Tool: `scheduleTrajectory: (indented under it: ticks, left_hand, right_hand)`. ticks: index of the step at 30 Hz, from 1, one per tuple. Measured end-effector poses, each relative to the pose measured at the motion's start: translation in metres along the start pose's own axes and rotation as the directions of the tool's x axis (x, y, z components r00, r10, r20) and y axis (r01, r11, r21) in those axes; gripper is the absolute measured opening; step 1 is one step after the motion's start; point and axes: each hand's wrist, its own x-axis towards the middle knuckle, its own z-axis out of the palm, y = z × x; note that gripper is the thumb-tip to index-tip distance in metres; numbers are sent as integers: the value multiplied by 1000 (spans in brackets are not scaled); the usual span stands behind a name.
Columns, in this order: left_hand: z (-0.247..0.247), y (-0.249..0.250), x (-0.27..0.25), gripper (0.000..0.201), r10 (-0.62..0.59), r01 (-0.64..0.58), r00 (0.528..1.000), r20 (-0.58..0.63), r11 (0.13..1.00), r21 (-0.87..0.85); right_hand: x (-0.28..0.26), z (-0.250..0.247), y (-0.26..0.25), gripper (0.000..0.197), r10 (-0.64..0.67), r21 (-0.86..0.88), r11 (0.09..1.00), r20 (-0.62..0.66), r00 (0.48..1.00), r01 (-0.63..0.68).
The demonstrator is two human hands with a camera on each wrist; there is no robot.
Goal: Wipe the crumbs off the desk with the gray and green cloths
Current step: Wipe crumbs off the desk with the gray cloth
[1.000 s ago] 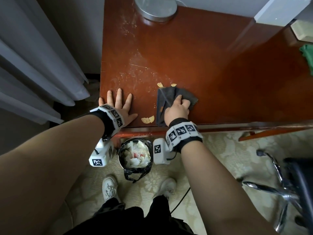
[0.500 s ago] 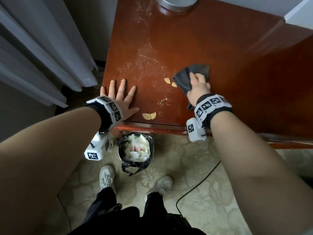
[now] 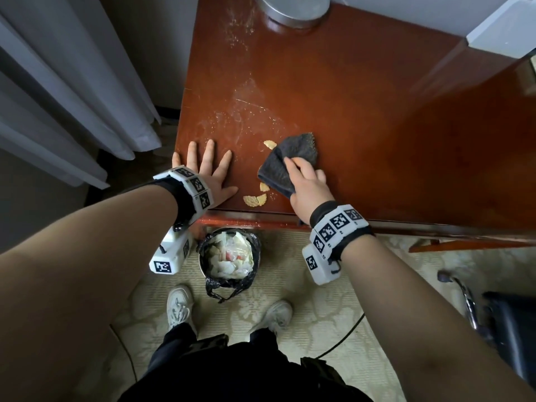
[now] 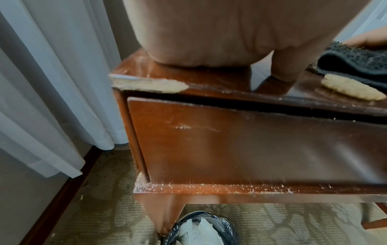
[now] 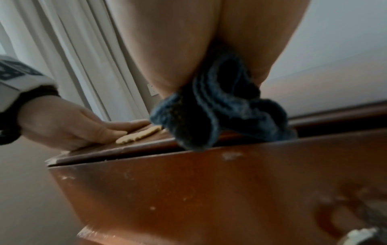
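My right hand [image 3: 308,181] grips a bunched gray cloth [image 3: 285,162] and presses it on the red-brown desk [image 3: 362,117] near the front edge. A fold of the gray cloth [image 5: 220,114] hangs out below my palm over the desk edge. Pale biscuit crumbs [image 3: 255,200] lie just left of the cloth, with one more crumb [image 3: 269,144] at the cloth's far corner. My left hand [image 3: 207,169] lies flat with fingers spread at the desk's front left corner, its thumb [image 4: 289,66] close to a crumb [image 4: 352,87]. The green cloth is out of view.
A lined waste bin [image 3: 229,253] full of paper stands on the carpet below the desk's front edge, between my arms. A round metal lamp base [image 3: 293,8] sits at the desk's back. White curtains [image 3: 72,97] hang on the left. A chair [image 3: 499,317] stands at the right.
My right hand swept the gray cloth out to the right and away, then drew it back left toward the front edge and the crumbs. My left hand stayed flat in place.
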Motion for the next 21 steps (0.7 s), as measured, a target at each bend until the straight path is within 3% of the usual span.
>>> scheduleTrajectory:
  ticks: [9,13,18,21]
  left_hand:
    - [2,-1,2,72,8,-7,1000,-10,1000,11]
    - [4,-1,3,72,7,-6,1000,-20,1000,12]
    - [2,-1,2,72,6,-6,1000,-11,1000,5]
    - [2,-1,1,72,2,-2,1000,-12,1000,5]
  right_hand:
    - [-25,11,-9,71,-83,-11,996,44,996,84]
    - [-36,15,-11,70,-89,66,994,51,995,86]
    - [-31,8,-8,69,27,278,961,-61,998,-9]
    - [-8,-7,-4,67,134,390,920,-185,974,-52]
